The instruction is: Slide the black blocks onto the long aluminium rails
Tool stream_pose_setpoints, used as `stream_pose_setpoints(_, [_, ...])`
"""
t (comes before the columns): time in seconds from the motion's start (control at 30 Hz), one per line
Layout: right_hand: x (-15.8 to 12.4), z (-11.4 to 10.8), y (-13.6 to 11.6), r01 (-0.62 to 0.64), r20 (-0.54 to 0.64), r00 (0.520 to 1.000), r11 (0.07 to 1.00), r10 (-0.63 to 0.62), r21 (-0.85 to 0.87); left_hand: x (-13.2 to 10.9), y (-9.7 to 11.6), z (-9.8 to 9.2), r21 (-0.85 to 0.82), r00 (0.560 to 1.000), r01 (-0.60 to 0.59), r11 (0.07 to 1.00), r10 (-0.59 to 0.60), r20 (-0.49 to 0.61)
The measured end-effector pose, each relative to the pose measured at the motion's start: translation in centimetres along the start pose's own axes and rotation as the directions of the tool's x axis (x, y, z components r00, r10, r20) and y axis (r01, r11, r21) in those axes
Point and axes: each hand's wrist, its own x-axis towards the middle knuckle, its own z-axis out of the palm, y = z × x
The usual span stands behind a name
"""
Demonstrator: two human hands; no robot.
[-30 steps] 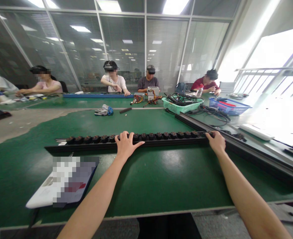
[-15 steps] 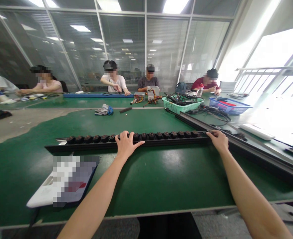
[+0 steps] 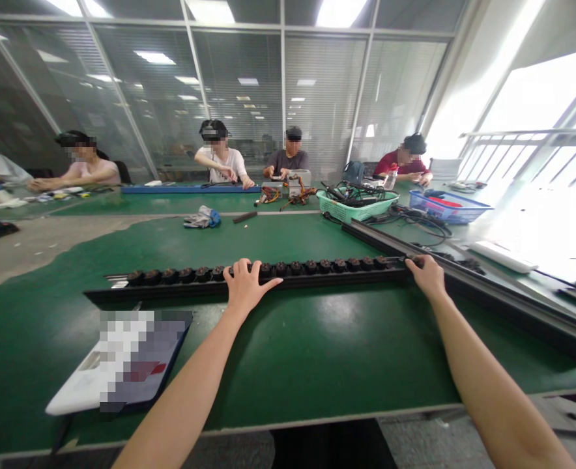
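A long black rail lies across the green table, carrying a row of several small black round parts. My left hand rests on the rail near its middle, fingers spread over the parts and thumb out to the right. My right hand holds the rail's right end, fingers curled over it.
A white and dark flat pad lies at the near left. A second long black rail runs diagonally at the right. Further back stand a green basket with cables, a blue tray and a cloth. Several people sit along the far side.
Both hands stay on the rail. The view has shifted slightly, so everything sits a little further left.
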Motion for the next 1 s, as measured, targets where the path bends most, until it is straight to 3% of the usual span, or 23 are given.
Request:
stream_pose_setpoints(0.2, [0.4,-0.3,-0.3,0.036,0.021,0.999,0.999,-0.035,-0.014,0.0,0.0,0.1,0.004,1.000,-0.001,1.000,0.002,-0.003])
stream_pose_setpoints(0.6, [0.2,-0.5,-0.8,-0.080,-0.084,0.992,0.992,0.089,0.101,0.0,0.1,-0.1,-0.007,1.000,0.005,1.000,-0.005,0.001])
stream_pose_setpoints(0.73, [-0.1,-0.8,-0.9,-0.054,-0.083,0.995,0.999,0.054,0.004,0.0,0.1,0.0,-0.019,1.000,-0.002,1.000,0.001,-0.006])
stream_pose_setpoints(1.0, [-0.3,-2.8,0.0,-0.119,-0.092,0.989,0.990,0.112,-0.075,0.0,0.1,0.0,-0.017,1.000,-0.002,1.000,0.002,-0.001])
